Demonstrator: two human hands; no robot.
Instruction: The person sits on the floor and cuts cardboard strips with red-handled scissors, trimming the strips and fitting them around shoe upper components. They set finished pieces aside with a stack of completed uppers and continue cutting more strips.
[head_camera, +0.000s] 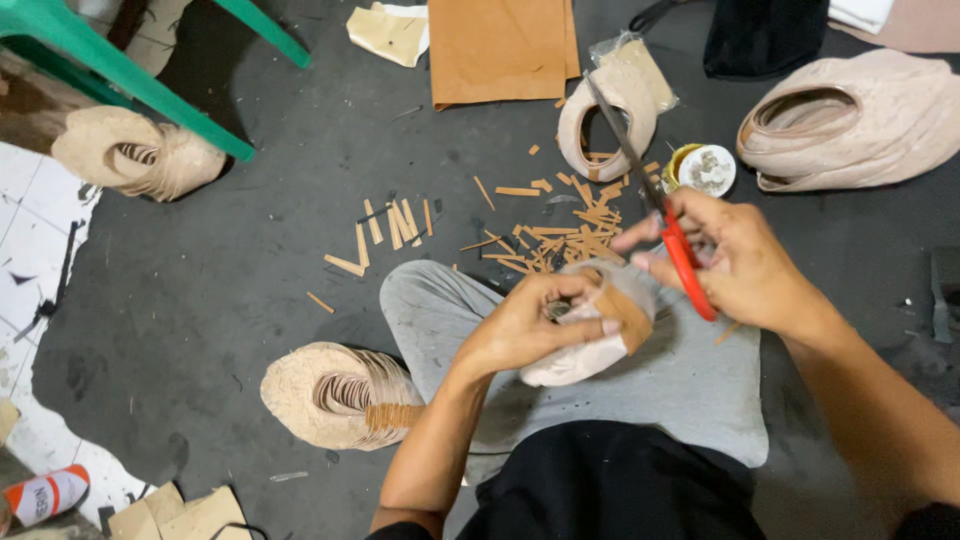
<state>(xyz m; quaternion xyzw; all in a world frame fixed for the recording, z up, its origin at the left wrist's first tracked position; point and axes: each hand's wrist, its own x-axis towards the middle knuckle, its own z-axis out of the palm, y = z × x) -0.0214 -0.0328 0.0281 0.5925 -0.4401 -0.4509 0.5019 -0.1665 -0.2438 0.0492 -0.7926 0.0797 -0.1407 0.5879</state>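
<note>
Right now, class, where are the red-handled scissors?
In the head view, the red-handled scissors are right of centre in the right hand, blades pointing up-left over the scattered tan offcuts, beside the piece held in the left hand.

Scissors (660, 215) right of shoe upper (590, 335); scraps (560, 235) probably on floor beyond.

My left hand (520, 325) covers most of the pale shoe upper (585, 345), so I can't see its opening. My right hand (735, 260) hides the scissors' (655, 205) red handles. The top edge cuts off the brown sheet (500, 45), the right edge crops the stacked uppers (860, 120).
</note>
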